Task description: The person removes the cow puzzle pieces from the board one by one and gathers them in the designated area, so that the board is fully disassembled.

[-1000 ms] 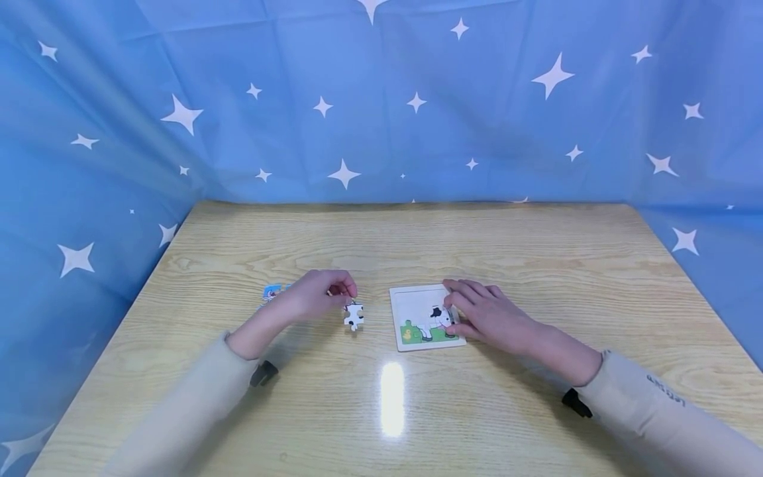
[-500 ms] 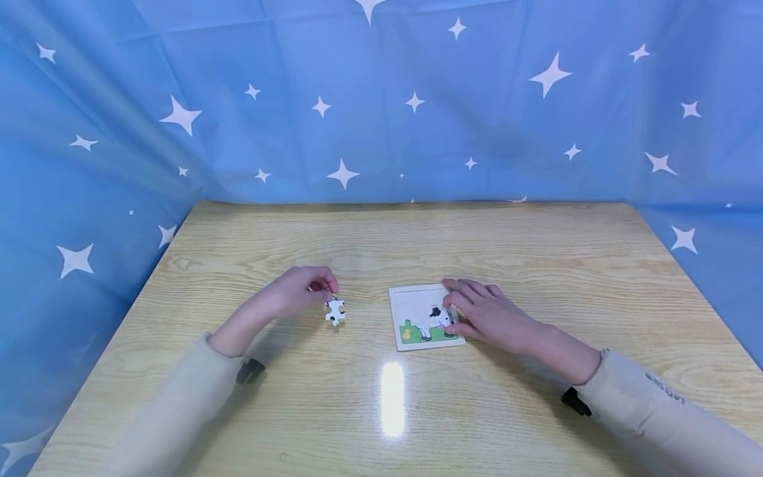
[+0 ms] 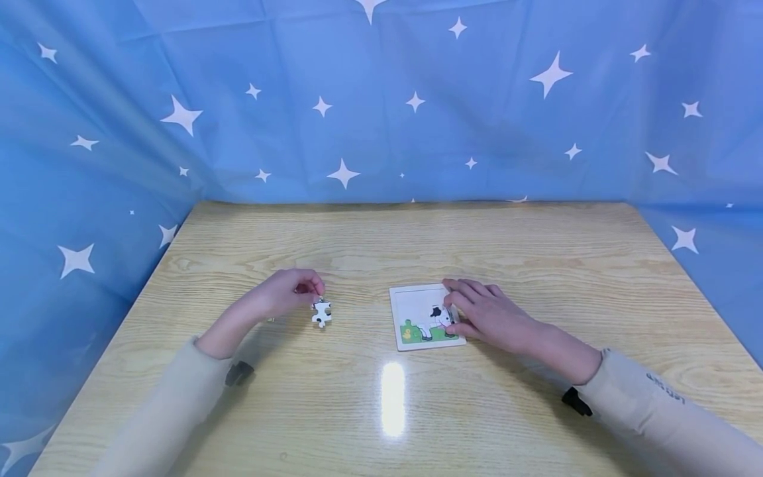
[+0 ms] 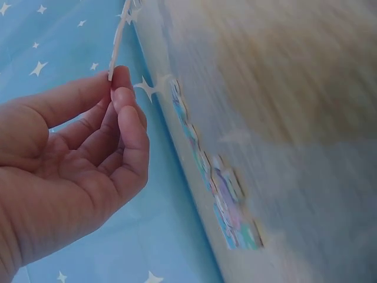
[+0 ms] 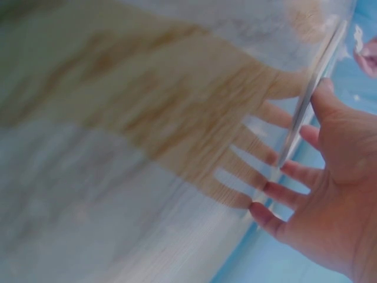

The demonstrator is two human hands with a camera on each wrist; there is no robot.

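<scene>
My left hand (image 3: 287,293) pinches a white jigsaw piece (image 3: 322,313) with black spots between thumb and fingertips. The piece hangs upright over the table, left of the puzzle tray; in the left wrist view the same jigsaw piece (image 4: 118,41) shows edge-on. The square, pale puzzle tray (image 3: 411,301) has its lower part filled with a cow's head, legs, green grass and a yellow duck. Along the tray's right edge rests my right hand (image 3: 491,319), fingers spread over the rim. From the right wrist view, the right fingertips (image 5: 287,167) touch the tray's edge.
Several loose, colourful jigsaw pieces (image 4: 227,203) lie on the wooden table (image 3: 417,245) beneath the left hand, mostly hidden by it in the head view. A blue curtain with white stars (image 3: 381,99) hangs behind the table and at its sides.
My left hand has moved left with the jigsaw piece, away from the puzzle tray and over the loose pieces. The right hand and the tray have stayed put.
</scene>
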